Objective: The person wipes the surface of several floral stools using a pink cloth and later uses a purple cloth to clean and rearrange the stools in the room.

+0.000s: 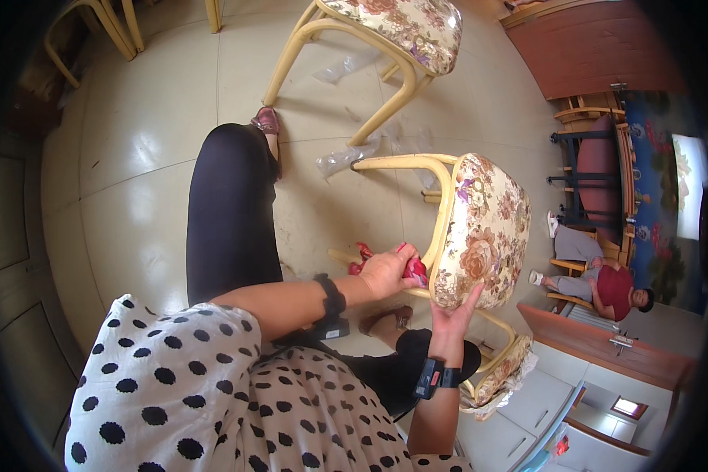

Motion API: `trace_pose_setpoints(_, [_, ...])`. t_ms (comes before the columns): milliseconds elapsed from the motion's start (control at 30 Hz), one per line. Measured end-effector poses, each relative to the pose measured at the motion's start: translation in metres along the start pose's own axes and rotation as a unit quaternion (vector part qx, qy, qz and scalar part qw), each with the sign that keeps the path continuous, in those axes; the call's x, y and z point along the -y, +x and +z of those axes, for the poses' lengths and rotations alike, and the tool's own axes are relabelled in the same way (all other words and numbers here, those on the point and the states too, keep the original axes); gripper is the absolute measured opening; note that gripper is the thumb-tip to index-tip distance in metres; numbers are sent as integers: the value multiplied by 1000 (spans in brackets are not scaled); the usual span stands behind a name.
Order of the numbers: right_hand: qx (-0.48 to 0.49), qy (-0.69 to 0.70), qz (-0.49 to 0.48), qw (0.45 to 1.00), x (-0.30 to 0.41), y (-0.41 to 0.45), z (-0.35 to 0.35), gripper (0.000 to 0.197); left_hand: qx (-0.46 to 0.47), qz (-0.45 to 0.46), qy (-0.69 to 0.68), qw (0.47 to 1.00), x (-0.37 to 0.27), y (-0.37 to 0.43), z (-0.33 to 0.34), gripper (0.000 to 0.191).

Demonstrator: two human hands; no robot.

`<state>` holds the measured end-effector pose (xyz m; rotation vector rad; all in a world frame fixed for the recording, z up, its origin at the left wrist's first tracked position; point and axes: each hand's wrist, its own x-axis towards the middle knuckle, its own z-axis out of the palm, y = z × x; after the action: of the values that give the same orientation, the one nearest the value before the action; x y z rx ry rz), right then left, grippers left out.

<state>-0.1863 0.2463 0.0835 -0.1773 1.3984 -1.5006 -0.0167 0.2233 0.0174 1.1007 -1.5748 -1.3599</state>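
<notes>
A chair with a pale yellow tubular frame [445,200] and a floral padded seat [498,215] is tilted in front of me, the seat turned to the right. My left hand [389,272] is closed around a crumpled red patterned cloth [414,271] and presses it to the frame by the seat's lower edge. A loose end of the cloth hangs out on the hand's left side. My right hand [453,315] grips the lower corner of the seat, its thumb lying on the floral cover; its other fingers are mostly hidden. Both wrists wear black straps with small devices.
Another floral chair [389,35] stands just beyond, with clear plastic wrappings [345,159] on the tiled floor. A further floral chair [501,377] is by my right knee. A person [610,289] sits at the far right beside tables. Chair legs show at upper left.
</notes>
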Motion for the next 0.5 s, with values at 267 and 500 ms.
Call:
trace_pose_setpoints(267, [1, -31, -17, 999, 3, -4, 3, 69, 97, 18, 99, 990, 80, -7, 15, 36])
trace_pose_setpoints(500, [14, -46, -24, 999, 0, -1, -2, 70, -11, 84, 35, 996, 1, 10, -1, 38])
